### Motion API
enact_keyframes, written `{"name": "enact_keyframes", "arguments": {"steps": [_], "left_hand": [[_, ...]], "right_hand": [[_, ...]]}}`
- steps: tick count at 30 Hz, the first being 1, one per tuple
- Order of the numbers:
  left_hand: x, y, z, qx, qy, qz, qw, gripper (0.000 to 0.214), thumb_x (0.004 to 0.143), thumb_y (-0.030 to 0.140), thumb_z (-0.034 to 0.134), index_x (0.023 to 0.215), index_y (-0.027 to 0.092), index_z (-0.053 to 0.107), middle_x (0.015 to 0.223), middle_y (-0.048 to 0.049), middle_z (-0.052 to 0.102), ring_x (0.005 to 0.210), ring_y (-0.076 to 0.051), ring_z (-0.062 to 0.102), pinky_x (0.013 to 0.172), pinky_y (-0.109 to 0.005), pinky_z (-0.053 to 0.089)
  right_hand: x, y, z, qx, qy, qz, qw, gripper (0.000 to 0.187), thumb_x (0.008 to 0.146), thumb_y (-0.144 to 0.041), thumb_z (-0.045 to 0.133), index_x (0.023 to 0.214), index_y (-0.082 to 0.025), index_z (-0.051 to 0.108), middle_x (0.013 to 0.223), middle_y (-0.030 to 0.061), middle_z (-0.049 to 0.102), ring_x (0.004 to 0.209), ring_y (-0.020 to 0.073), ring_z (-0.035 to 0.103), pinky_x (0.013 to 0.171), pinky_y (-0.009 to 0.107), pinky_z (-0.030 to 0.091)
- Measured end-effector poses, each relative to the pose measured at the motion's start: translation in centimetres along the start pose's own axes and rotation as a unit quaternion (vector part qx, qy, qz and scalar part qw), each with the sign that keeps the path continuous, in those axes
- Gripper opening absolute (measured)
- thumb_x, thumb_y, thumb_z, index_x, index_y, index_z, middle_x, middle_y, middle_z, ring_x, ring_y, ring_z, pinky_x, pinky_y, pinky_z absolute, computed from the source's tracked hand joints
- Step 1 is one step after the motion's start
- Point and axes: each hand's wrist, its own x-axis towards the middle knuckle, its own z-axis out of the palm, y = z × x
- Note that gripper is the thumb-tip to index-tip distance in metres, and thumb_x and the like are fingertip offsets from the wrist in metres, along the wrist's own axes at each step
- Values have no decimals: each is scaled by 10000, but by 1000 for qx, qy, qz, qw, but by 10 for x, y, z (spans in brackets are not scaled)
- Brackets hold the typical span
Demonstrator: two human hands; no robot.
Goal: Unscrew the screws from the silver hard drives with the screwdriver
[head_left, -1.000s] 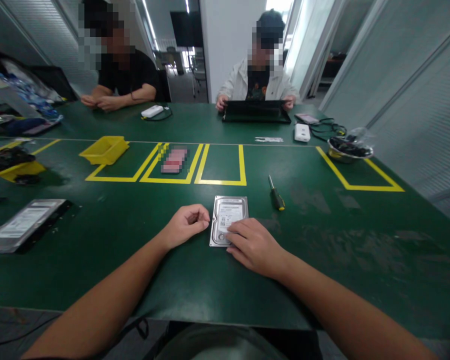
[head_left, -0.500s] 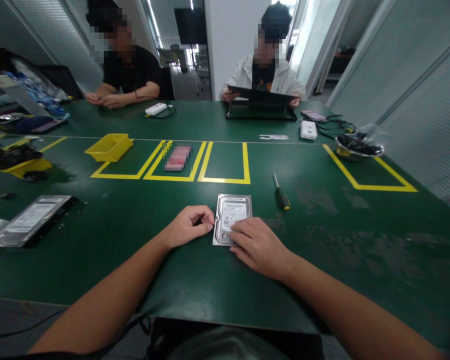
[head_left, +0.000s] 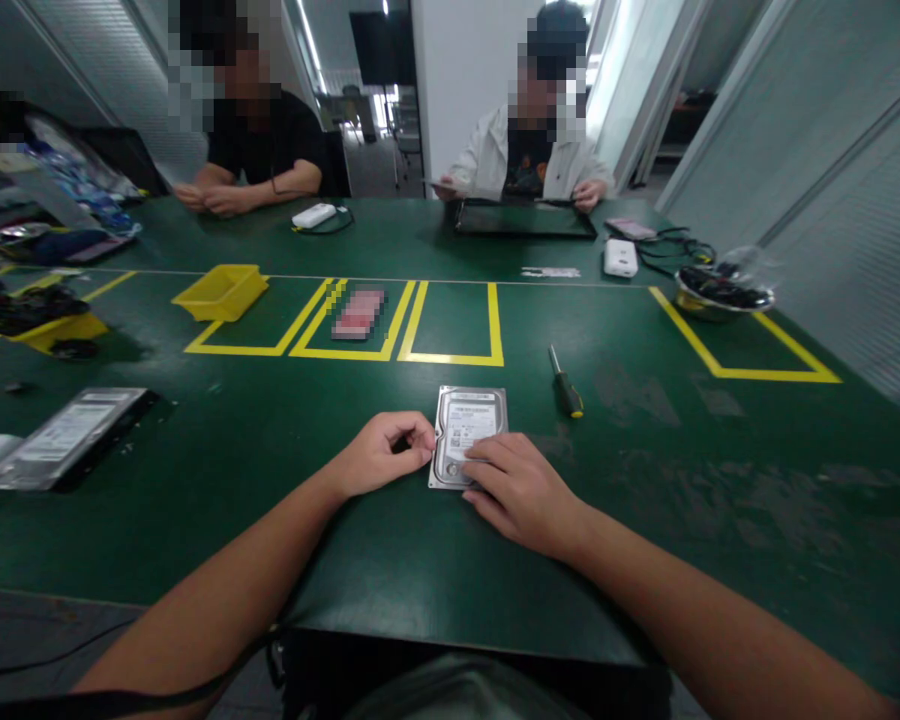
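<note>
A silver hard drive [head_left: 459,420] with a white label lies flat on the green table in front of me. My left hand [head_left: 394,450] has its fingers curled and its thumb and fingertips together at the drive's left edge. From the right, my right hand [head_left: 521,490] lies over the drive's lower right part, with bent fingers on its top and side. That part of the drive is hidden under the hand. Beyond the drive, to the right, a screwdriver [head_left: 566,390] with a dark green and yellow handle rests on the table.
Another drive-like unit [head_left: 67,435] lies at the left. Farther back are a yellow bin [head_left: 221,292], a filled yellow bin [head_left: 60,330], a red pixelated item [head_left: 358,314] and a metal bowl [head_left: 724,295] of dark parts. Two people sit opposite; one handles a dark frame [head_left: 525,222].
My hands and the hard drive stay in nearly the same place, while the view shifts slightly. Across the table, the person in the white jacket has tilted and moved a panel leftward off the dark frame.
</note>
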Motion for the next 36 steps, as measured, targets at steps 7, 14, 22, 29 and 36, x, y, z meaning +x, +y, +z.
{"name": "enact_keyframes", "arguments": {"steps": [7,14,22,29,36], "left_hand": [[-1,-1,0,-4,-3,1,1000,153,887,291,640,877,140,624,779,-17,577,716,-130,520,673,-247,415],[-1,1,-1,8,-22,-6,1000,170,902,309,638,897,138,638,788,-23,592,723,-132,520,673,-249,421],[-1,6,-8,39,-108,7,993,171,904,295,646,927,127,664,834,-38,646,752,-134,578,704,-244,457],[1,5,-13,62,-146,30,987,145,892,261,673,942,125,677,895,-50,682,838,-147,628,780,-259,479],[3,4,-16,73,-158,52,983,102,892,237,680,927,142,689,921,-39,677,866,-142,633,806,-261,477]], "right_hand": [[-1,1,0,2,-2,2,1000,248,939,-266,552,1120,-131,653,1122,127,662,1058,254,577,915,437,463],[0,1,1,0,1,4,1000,244,934,-270,565,1115,-132,653,1125,123,662,1049,254,574,914,435,462],[0,1,1,3,-5,7,1000,252,935,-272,566,1130,-136,651,1128,121,658,1060,254,569,926,438,456],[-1,1,3,8,-2,8,1000,259,935,-275,567,1142,-141,645,1140,125,655,1063,254,568,925,439,456],[0,0,0,8,-6,9,1000,247,934,-266,566,1131,-143,650,1136,127,659,1059,249,570,924,433,456]]}}
